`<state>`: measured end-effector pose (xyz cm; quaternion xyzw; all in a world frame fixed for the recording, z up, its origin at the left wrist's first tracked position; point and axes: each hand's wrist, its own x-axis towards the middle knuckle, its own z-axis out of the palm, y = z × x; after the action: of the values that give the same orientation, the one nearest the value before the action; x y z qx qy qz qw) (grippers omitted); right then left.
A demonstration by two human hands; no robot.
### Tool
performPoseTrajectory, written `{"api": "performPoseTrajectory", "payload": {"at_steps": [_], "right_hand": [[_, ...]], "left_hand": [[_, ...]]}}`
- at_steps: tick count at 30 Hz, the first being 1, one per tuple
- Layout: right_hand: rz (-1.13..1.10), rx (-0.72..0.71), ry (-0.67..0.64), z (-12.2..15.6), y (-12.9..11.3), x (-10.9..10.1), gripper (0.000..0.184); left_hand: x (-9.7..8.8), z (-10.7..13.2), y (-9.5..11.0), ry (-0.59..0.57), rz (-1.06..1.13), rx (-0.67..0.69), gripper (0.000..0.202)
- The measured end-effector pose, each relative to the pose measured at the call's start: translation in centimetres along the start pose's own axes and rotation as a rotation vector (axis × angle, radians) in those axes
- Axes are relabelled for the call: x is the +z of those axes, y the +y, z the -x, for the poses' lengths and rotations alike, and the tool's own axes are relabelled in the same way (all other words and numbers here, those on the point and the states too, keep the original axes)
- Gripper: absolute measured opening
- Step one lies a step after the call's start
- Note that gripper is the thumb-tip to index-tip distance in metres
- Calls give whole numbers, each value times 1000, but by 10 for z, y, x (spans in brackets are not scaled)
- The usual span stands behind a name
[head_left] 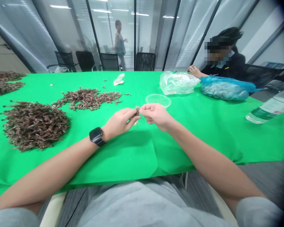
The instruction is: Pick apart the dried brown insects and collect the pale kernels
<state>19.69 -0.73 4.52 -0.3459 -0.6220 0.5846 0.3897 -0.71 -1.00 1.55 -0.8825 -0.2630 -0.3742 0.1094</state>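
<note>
My left hand (120,121) and my right hand (156,115) meet above the green tablecloth (203,132), fingers pinched together on one small brown piece (137,109) held between them. A black watch sits on my left wrist. A few tiny yellowish bits (135,122) lie on the cloth just under my hands. A shallow clear plastic dish (158,100) stands right behind my right hand. A large heap of brown pieces (34,124) lies to the left, and a flatter scattered heap (88,98) lies behind my left hand.
A clear plastic bag (177,82) and a blue bag (224,88) lie at the back right, where another person sits. A water bottle (269,108) lies on its side at the right edge. More brown heaps (2,82) sit far left. A white scrap (119,80) lies mid-back.
</note>
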Motion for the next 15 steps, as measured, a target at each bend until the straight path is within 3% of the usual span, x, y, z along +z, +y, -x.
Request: {"api": "performPoseTrajectory", "payload": {"at_steps": [6, 9, 12, 15], "right_hand": [[-208, 281, -107, 0, -7, -4, 35], [-275, 350, -156, 0, -7, -5, 36], [-137, 206, -102, 0, -4, -1, 35], [261, -141, 97, 1, 2, 4, 24]], "left_hand": [[-6, -5, -8, -45, -241, 227, 18], [-7, -6, -8, -64, -227, 221, 18], [-4, -4, -4, -13, -37, 21, 19], [-1, -2, 2, 5, 177, -198, 25]]}}
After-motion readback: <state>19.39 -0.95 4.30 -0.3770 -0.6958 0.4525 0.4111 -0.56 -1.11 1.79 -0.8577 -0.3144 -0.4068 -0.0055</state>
